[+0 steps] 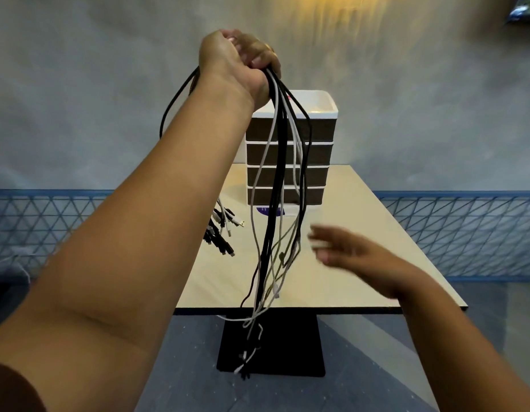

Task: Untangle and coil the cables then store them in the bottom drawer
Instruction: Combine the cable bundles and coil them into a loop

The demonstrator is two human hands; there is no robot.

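Cables (283, 179), black and white, hang in one bundle from the left hand (234, 59), whose fingers are curled tight round the bundle's top, high above the worktop (361, 233). Loose ends trail below the worktop's near edge; further plug ends (222, 230) lie on the worktop left of the drawer unit (290, 150). The right hand (349, 257) is blurred, beside the hanging strands; its fingers appear loosely spread and grip nothing.

Risks, as judged:
- Strands cross low in the bundle; pulling one sharply would likely tighten the crossing into a knot.
- Dangling ends could catch the worktop edge when the bundle swings.
- A swinging bundle could strike the drawer unit, which stands close behind.
- The bottom drawer (284, 196) appears closed; one hand must be freed to open it.

Markings: a purple label (265, 211) lies at the unit's foot; its writing is unreadable. No brand is legible.
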